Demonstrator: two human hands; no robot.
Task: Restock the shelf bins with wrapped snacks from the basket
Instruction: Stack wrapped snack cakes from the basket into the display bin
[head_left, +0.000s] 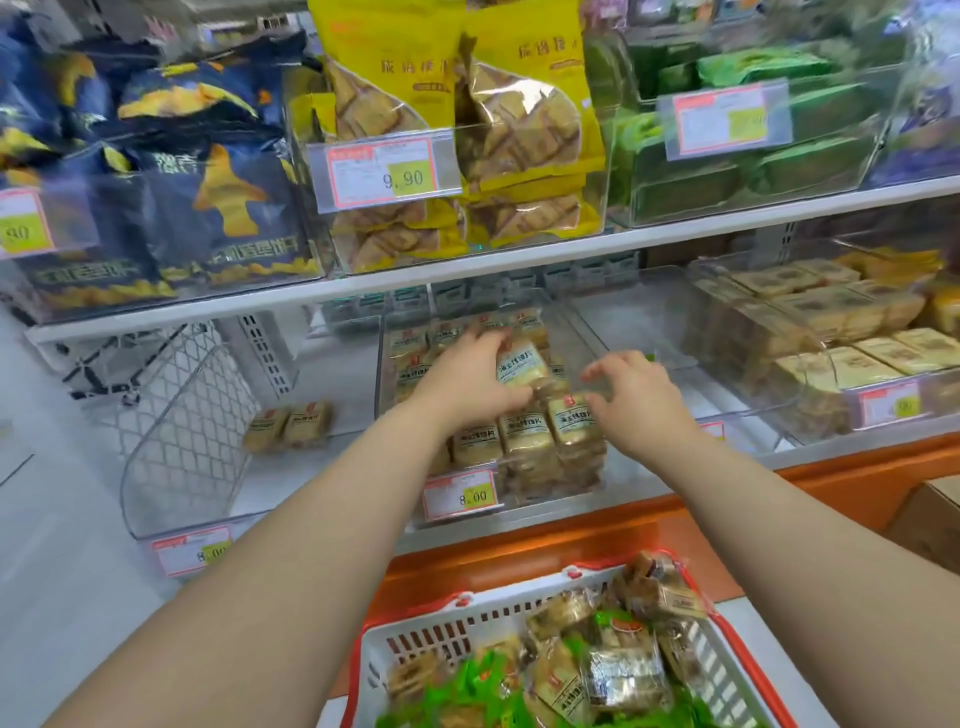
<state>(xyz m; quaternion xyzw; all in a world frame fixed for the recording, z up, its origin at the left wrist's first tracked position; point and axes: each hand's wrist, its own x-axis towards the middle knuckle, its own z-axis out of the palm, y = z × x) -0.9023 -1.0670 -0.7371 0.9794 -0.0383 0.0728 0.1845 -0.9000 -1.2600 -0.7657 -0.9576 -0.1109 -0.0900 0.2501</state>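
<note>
Left hand (470, 376) pinches a beige wrapped snack pack (521, 364), seating it in our clear acrylic bin (587, 467); right hand (636, 397), fingers spread, steadies the row.

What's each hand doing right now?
Left hand: closed on a snack pack over the bin.
Right hand: open, empty, fingers spread.

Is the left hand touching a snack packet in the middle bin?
Touching. The head view shows the left hand pressed against a tilted packet in the bin, thumb under it, fingers over its top edge.
</note>
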